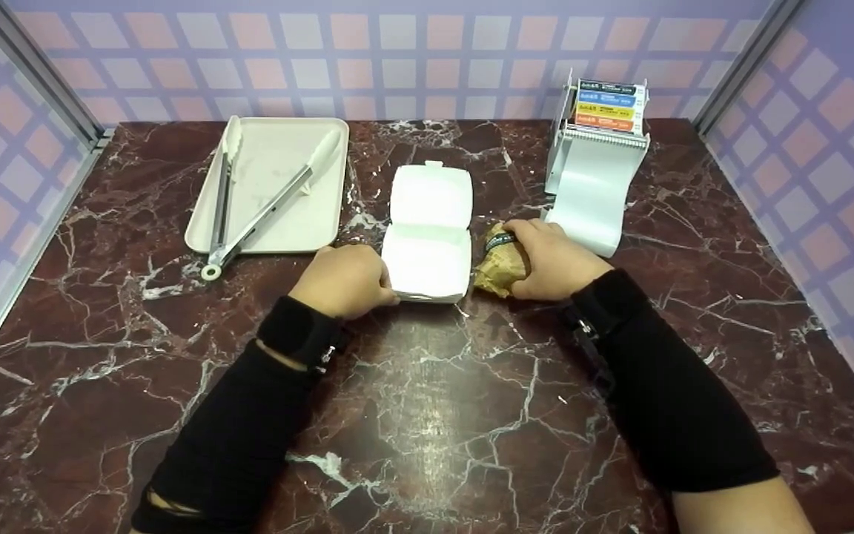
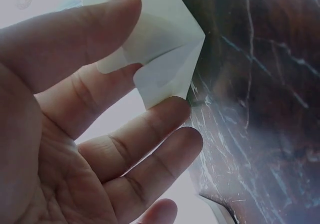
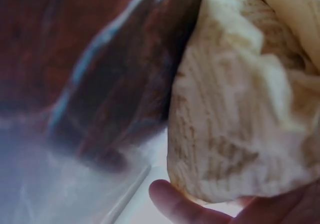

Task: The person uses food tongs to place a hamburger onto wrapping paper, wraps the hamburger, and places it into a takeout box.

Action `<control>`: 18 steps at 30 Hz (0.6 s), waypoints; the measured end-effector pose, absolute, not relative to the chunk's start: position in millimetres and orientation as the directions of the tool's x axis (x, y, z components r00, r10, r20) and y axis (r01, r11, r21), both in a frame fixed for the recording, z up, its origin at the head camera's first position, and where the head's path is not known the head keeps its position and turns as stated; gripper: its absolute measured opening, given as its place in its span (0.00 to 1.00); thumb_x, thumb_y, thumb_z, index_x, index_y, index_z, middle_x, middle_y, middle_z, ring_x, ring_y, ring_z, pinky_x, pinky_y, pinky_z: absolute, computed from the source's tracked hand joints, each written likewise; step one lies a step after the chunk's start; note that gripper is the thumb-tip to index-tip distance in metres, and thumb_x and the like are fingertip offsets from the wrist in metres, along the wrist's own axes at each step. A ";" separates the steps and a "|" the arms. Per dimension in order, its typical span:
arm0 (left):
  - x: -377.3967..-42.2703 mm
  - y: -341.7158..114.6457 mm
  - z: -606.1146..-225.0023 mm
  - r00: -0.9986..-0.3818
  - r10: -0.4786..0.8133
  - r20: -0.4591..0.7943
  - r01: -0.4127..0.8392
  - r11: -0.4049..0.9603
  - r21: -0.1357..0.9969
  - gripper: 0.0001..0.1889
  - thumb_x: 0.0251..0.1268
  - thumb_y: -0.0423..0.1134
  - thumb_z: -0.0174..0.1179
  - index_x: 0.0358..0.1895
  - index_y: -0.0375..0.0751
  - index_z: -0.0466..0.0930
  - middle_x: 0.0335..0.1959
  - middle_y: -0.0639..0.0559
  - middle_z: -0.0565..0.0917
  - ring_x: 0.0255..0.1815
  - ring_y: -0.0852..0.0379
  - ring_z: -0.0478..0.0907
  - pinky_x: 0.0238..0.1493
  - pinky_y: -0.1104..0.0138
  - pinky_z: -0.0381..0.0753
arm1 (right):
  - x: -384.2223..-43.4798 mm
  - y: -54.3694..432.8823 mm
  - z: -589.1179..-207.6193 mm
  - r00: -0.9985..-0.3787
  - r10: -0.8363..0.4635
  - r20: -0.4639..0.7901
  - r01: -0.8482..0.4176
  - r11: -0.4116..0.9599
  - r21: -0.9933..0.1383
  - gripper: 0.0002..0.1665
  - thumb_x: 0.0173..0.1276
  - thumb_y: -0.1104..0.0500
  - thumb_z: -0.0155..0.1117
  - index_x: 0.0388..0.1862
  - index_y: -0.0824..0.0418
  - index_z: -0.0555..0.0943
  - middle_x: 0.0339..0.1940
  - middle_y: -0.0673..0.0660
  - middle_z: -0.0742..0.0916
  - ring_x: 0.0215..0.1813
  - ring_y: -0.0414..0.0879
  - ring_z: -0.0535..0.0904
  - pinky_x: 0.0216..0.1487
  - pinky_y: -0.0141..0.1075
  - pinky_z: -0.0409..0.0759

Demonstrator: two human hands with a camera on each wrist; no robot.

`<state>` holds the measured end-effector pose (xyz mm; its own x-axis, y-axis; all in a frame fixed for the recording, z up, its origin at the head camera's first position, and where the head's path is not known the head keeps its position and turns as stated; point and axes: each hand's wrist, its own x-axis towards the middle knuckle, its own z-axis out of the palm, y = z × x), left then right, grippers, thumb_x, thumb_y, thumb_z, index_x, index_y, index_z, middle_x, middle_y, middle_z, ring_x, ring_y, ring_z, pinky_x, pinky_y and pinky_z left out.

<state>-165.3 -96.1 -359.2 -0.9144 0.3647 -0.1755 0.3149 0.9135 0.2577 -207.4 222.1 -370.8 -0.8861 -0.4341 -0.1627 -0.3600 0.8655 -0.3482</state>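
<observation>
A white clamshell takeout box [image 1: 427,263] lies with its lid folded back on the dark marbled table. At its near left corner is my left hand [image 1: 345,280], pinching the wall; in the left wrist view the thumb [image 2: 107,16] overlaps the box's corner [image 2: 167,68] and the fingers lie against it. To the right of the box, my right hand [image 1: 557,259] grips a burger-sized bundle in printed tan paper [image 1: 502,267], with a dark label around its top. Crumpled folds of that wrapping [image 3: 240,93] fill much of the right wrist view; what is inside is hidden.
A beige tray [image 1: 271,233] stands at the back left, with opened tongs [image 1: 267,208] across it and their hinge over its front edge. At the back right is a label dispenser [image 1: 605,111] with several coloured rows and a white strip [image 1: 590,208] curling down. Patterned panels enclose the table's back and sides.
</observation>
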 end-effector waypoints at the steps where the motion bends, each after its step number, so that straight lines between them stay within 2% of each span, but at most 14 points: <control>1: -165.2 -96.2 -359.5 -0.914 0.366 -0.175 0.317 0.913 0.256 0.14 0.63 0.55 0.72 0.28 0.50 0.92 0.39 0.55 0.92 0.44 0.48 0.87 0.64 0.43 0.75 | -207.7 222.0 -371.3 -0.886 -0.435 -0.158 -0.363 0.865 -0.347 0.61 0.51 0.51 0.80 0.82 0.58 0.61 0.73 0.62 0.75 0.72 0.60 0.70 0.75 0.57 0.73; 5: -164.3 -95.4 -360.3 -0.913 0.374 -0.165 0.326 0.910 0.257 0.15 0.63 0.56 0.72 0.25 0.52 0.91 0.37 0.57 0.92 0.43 0.50 0.86 0.60 0.45 0.76 | -208.8 221.4 -373.3 -0.889 -0.437 -0.139 -0.370 0.862 -0.348 0.59 0.51 0.51 0.80 0.81 0.58 0.62 0.71 0.62 0.75 0.71 0.59 0.71 0.75 0.57 0.73; 11: -162.9 -94.2 -361.3 -0.912 0.377 -0.162 0.324 0.904 0.279 0.23 0.64 0.57 0.72 0.17 0.50 0.79 0.29 0.58 0.87 0.37 0.52 0.82 0.58 0.47 0.75 | -210.0 221.9 -373.3 -0.890 -0.442 -0.114 -0.373 0.847 -0.379 0.59 0.50 0.51 0.81 0.80 0.58 0.63 0.70 0.61 0.76 0.69 0.59 0.71 0.74 0.56 0.74; 13: -162.6 -93.3 -361.7 -0.914 0.374 -0.160 0.319 0.903 0.288 0.21 0.63 0.57 0.73 0.19 0.50 0.82 0.30 0.58 0.88 0.38 0.52 0.83 0.59 0.47 0.75 | -210.7 223.4 -371.4 -0.892 -0.440 -0.102 -0.368 0.839 -0.400 0.59 0.50 0.52 0.81 0.80 0.58 0.63 0.70 0.62 0.76 0.70 0.59 0.70 0.73 0.57 0.74; 18: -162.1 -89.2 -360.5 -0.918 0.362 -0.159 0.309 0.907 0.285 0.14 0.62 0.57 0.73 0.32 0.51 0.92 0.38 0.58 0.92 0.43 0.52 0.86 0.63 0.46 0.74 | -210.6 226.0 -360.1 -0.908 -0.415 -0.059 -0.343 0.816 -0.465 0.60 0.49 0.58 0.80 0.80 0.59 0.61 0.72 0.62 0.73 0.67 0.58 0.69 0.67 0.57 0.77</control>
<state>-162.1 -89.2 -360.5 -0.9183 0.3624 -0.1592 0.3086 0.9074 0.2852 -210.6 226.0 -360.1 -0.9080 -0.4148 -0.0585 -0.3430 0.8163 -0.4647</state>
